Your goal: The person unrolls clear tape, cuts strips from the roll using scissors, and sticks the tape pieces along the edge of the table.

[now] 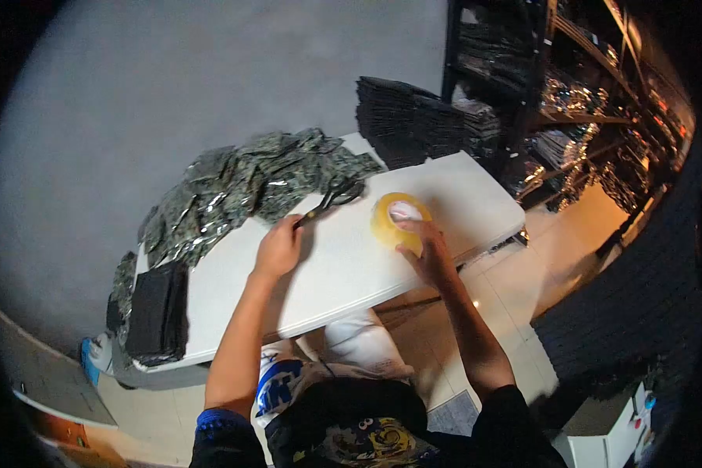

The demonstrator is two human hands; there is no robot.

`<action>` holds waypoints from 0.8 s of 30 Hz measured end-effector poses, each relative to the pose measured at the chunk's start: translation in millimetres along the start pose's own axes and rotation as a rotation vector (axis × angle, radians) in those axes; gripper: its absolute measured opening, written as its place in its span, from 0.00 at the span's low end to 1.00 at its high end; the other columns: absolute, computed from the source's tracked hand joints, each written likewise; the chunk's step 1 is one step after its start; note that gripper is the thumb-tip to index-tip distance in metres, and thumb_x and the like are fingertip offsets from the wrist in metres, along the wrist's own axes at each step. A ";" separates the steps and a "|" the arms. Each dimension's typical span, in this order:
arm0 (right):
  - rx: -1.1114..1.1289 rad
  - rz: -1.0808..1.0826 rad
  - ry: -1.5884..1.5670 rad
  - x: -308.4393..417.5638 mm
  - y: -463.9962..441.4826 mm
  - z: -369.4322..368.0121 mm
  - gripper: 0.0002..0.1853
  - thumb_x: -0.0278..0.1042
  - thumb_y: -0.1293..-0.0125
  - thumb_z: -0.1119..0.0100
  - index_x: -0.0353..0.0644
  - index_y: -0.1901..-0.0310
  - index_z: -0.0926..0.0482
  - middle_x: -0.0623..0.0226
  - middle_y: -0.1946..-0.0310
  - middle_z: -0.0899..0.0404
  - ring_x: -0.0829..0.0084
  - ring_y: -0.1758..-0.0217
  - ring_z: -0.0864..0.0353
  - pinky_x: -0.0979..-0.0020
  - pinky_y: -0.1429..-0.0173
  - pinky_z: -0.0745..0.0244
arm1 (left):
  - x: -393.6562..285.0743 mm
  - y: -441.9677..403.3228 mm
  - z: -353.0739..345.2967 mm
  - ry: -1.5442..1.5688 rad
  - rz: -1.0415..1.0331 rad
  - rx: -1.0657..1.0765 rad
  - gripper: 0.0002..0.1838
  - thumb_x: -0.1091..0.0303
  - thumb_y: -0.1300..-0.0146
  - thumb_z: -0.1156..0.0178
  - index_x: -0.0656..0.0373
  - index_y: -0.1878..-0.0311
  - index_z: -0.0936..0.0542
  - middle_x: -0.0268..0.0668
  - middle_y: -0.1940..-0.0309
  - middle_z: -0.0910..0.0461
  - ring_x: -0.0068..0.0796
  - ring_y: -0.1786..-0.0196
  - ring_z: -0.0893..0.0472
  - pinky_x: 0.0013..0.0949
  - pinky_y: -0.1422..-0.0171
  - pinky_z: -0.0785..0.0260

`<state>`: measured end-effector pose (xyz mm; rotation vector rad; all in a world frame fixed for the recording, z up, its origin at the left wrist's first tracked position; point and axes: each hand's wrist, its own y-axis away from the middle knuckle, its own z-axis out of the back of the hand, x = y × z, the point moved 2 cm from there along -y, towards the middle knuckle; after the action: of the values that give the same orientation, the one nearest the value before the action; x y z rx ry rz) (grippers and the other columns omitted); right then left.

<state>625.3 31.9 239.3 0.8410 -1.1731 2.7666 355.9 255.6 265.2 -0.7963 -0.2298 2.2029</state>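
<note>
Gripping yellow tape roll (382,223) — right hand (429,249) | left hand (278,248) — closed on scissors (324,206) | rack (544,47) holding glossy packets (555,148)

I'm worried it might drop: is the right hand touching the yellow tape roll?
Touching. The head view shows the right hand gripping the tape roll by its near edge.

From here the light is uneven: cool and bright on the white bench (343,261), warm orange around the shelves (558,101) at the right. Soft shadows fall beside the hands, and small glints sparkle on the plastic bags (249,183). The round view bends toward its edges, sinks into black corners, and looks slightly grainy.
</note>
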 end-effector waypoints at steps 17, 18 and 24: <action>0.549 0.299 -0.251 119.3 -19.6 -114.9 0.23 0.31 0.35 0.29 0.51 0.37 0.18 0.62 0.34 0.19 0.61 0.25 0.26 0.55 0.24 0.38 | 120.9 103.6 62.0 -0.282 0.084 -0.252 0.16 0.75 0.36 0.36 0.57 0.47 0.10 0.46 0.54 0.17 0.52 0.47 0.21 0.52 0.43 0.27; 0.552 0.301 -0.243 120.7 -21.4 -113.7 0.24 0.31 0.36 0.29 0.51 0.37 0.18 0.61 0.35 0.19 0.60 0.25 0.26 0.55 0.24 0.38 | 116.6 104.4 63.6 -0.283 0.092 -0.273 0.15 0.75 0.37 0.36 0.57 0.47 0.10 0.46 0.54 0.17 0.52 0.46 0.21 0.52 0.42 0.28; 0.567 0.330 -0.233 125.4 -24.3 -119.3 0.21 0.31 0.41 0.24 0.42 0.45 0.15 0.57 0.38 0.19 0.55 0.29 0.23 0.55 0.28 0.29 | 78.3 119.5 71.3 0.205 0.115 -0.349 0.14 0.76 0.35 0.38 0.60 0.47 0.11 0.48 0.52 0.14 0.50 0.44 0.17 0.45 0.34 0.27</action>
<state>467.5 106.5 248.0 1.1185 -0.5729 3.4260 200.0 235.6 237.2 -1.2470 -0.4847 2.1964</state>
